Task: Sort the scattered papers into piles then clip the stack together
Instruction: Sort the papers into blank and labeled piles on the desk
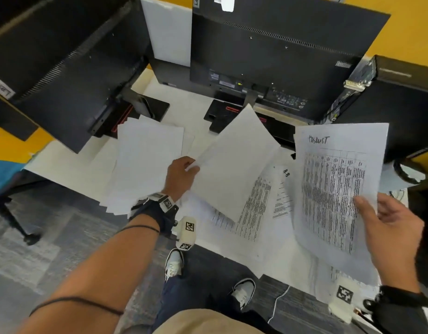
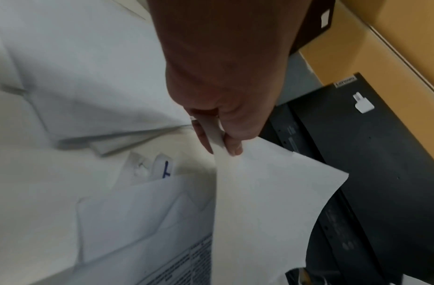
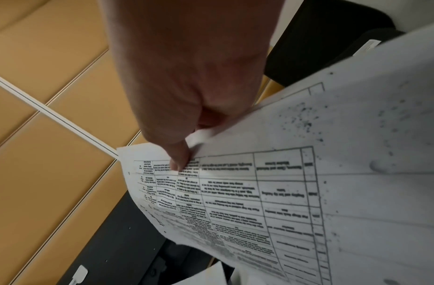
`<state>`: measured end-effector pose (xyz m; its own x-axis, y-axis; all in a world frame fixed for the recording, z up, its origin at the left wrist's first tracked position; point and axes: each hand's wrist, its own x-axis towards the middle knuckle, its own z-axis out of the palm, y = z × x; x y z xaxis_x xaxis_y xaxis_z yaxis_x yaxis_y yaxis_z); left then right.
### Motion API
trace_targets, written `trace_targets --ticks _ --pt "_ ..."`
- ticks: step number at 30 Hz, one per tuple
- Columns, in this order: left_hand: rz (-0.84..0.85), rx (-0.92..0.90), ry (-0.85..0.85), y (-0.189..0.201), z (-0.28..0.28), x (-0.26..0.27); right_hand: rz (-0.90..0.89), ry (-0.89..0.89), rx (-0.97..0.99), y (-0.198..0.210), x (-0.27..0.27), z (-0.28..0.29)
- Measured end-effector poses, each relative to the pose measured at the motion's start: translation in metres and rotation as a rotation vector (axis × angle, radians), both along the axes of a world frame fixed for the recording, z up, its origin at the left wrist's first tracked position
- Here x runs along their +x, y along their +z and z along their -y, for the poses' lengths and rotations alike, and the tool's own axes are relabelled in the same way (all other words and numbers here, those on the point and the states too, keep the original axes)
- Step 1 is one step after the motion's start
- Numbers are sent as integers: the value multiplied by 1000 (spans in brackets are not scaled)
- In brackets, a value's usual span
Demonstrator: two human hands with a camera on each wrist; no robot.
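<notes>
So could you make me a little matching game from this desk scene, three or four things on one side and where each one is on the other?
Things:
1. blank white sheet
2. printed sheet with a table and handwritten heading
3. fanned pile of white papers
4. black monitor with its back to us

Places:
A. lying on the white desk, left side
B. pinched in the left hand
C. standing at the back of the desk
D. held up by the right hand

Pairs: 1-B, 2-D, 3-A, 4-C
</notes>
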<state>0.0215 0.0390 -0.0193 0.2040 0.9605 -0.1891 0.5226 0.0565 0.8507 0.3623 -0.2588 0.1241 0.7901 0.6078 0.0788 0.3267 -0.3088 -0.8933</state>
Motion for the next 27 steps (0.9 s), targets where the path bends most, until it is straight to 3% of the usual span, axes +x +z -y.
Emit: trace_targets --ticks 6,15,21,27 --pt "20 54 173 8 -22 -58 9 70 9 9 -25 -35" --pt "-229 -65 341 4 -53 -160 -49 154 24 10 -73 -90" --pt "-272 -186 436 -1 -58 -194 -50 203 -5 12 -95 -110" --pt "-349 -194 420 -3 -58 -198 -57 171 22 17 -90 -113"
